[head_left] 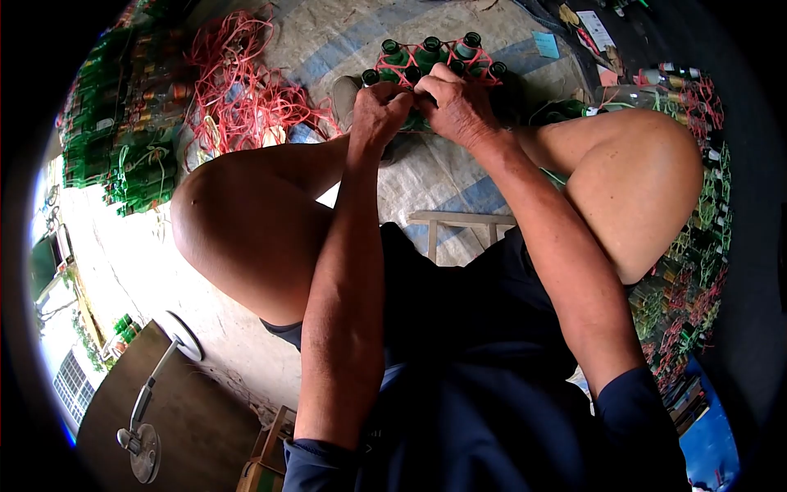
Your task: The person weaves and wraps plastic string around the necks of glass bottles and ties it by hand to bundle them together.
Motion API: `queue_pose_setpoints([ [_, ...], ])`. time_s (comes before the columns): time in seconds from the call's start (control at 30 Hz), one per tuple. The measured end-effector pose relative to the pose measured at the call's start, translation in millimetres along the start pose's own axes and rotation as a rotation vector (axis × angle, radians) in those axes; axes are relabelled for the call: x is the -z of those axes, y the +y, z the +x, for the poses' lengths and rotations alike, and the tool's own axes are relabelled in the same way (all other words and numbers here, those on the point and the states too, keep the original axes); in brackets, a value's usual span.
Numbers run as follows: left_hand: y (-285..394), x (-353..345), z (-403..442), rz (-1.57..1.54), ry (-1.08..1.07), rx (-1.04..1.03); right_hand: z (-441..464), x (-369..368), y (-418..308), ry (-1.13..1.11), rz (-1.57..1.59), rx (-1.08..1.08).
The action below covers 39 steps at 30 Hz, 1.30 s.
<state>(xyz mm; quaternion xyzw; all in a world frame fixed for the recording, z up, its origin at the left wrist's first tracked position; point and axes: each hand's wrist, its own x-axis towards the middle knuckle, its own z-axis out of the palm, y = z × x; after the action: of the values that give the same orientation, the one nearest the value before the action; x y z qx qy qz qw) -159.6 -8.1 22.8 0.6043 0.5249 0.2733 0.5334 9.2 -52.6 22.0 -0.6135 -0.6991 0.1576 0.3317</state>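
Green glass bottles (431, 54) stand upright in a tight cluster on the floor between my feet, with pink string (414, 47) looped around their necks. My left hand (381, 111) is closed in a pinch at the near left side of the cluster, beside a bottle neck (370, 78). Close to it, my right hand (452, 102) is also closed, its fingers bent over the near bottles. Both hands pinch at the pink string, though my fingers cover most of the part they grip. The nearer bottles are largely hidden behind my hands.
A tangled heap of pink string (246, 90) lies to the left. Bundled green bottles (123, 107) are stacked at far left, with more tied bottles (697, 238) along the right. A striped sheet (328, 49) covers the floor. A wooden frame (463, 220) is between my legs; a fan (146, 451) stands lower left.
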Motion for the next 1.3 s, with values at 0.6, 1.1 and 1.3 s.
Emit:
queue_pose_setpoints([
  [0.6,-0.2,-1.2,0.5,-0.058,0.008,0.02,3.4,-0.4,5.2,0.004,0.152,0.002],
  [1.1,-21.7,-13.6,3.2,-0.067,0.049,-0.131,14.0,5.6,19.7,-0.16,0.292,-0.086],
  [1.3,-10.8,-13.0,-5.3,0.258,0.13,-0.229,17.7,7.9,22.3,-0.204,0.309,-0.116],
])
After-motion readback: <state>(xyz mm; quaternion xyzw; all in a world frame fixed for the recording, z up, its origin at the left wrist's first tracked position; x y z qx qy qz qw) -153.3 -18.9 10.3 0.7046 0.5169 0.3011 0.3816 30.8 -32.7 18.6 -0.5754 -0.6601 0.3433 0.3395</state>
